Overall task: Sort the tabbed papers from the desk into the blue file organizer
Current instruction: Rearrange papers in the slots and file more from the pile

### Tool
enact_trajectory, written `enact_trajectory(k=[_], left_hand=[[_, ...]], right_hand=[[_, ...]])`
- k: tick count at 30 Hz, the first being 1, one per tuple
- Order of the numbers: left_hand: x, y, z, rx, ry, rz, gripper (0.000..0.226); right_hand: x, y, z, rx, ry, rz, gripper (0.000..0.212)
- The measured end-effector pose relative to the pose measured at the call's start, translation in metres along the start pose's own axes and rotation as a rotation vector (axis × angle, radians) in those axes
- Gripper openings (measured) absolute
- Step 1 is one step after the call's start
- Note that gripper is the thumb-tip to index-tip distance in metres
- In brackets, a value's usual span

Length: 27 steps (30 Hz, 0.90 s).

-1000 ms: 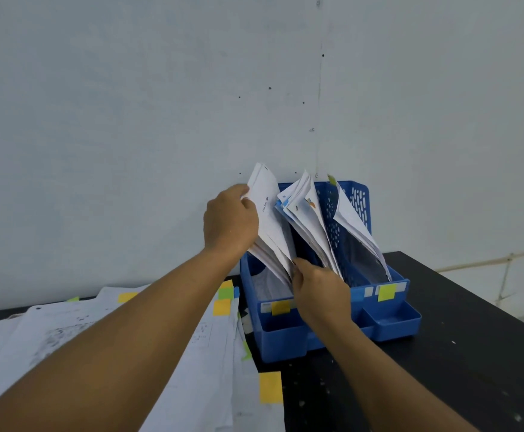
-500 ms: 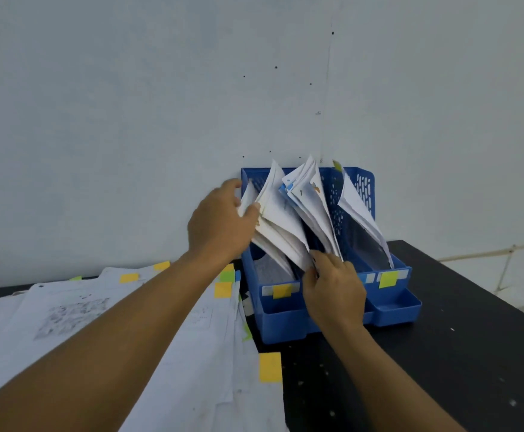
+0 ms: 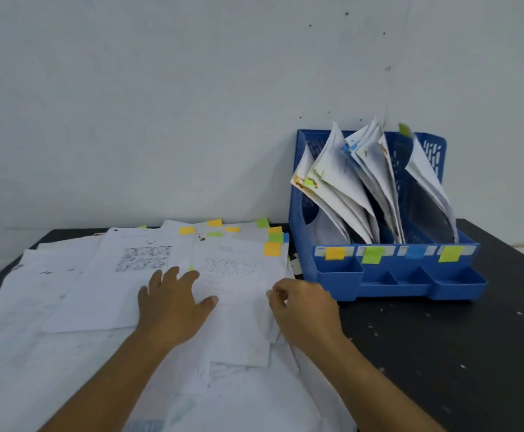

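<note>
The file organizer (image 3: 388,277) on the right is moulded blue plastic, smooth with a faint sheen, its far walls pierced with slots. Thin white paper sheets (image 3: 345,188) stand in it, soft and curling at the corners, some smudged with print. On its near rail sit matt paper tabs (image 3: 335,253) in orange, green, blue and yellow-green. The desk (image 3: 460,344) is black, matt, flecked with pale specks. The loose papers (image 3: 98,288) on the left are thin, matt and slightly creased. The far wall (image 3: 161,104) is dull painted plaster, lightly pitted.
</note>
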<state>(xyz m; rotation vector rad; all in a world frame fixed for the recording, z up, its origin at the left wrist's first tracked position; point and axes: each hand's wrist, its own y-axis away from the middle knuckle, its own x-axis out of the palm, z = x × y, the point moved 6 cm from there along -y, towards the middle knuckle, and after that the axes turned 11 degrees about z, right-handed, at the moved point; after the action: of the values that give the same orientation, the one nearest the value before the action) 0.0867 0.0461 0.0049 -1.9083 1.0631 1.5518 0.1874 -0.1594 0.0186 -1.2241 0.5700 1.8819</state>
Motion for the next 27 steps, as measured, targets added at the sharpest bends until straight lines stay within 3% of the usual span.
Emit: enact_trajectory(k=[5, 9, 13, 17, 22, 27], left_hand=[[0.021, 0.005, 0.012, -0.097, -0.023, 0.048, 0.083], [0.016, 0.009, 0.014, -0.062, -0.005, -0.081, 0.080], [0.006, 0.018, 0.014, -0.060, 0.048, -0.149, 0.062], [-0.008, 0.032, 0.011, 0.009, 0.153, -0.319, 0.023], [-0.015, 0.051, -0.004, 0.248, 0.496, -0.558, 0.017], [-0.004, 0.074, -0.039, 0.540, 0.649, -0.512, 0.022]], right_hand=[[0.016, 0.007, -0.003, 0.031, 0.088, 0.040, 0.039], [0.022, 0.014, -0.003, 0.005, 0.102, 0.042, 0.044], [0.024, 0.015, -0.005, 0.005, 0.086, 0.060, 0.047], [0.020, 0.017, -0.008, 0.014, -0.012, 0.034, 0.047], [0.002, 0.012, -0.001, 0.008, -0.374, -0.028, 0.039], [0.011, -0.010, 0.026, 0.180, -0.988, 0.288, 0.042]])
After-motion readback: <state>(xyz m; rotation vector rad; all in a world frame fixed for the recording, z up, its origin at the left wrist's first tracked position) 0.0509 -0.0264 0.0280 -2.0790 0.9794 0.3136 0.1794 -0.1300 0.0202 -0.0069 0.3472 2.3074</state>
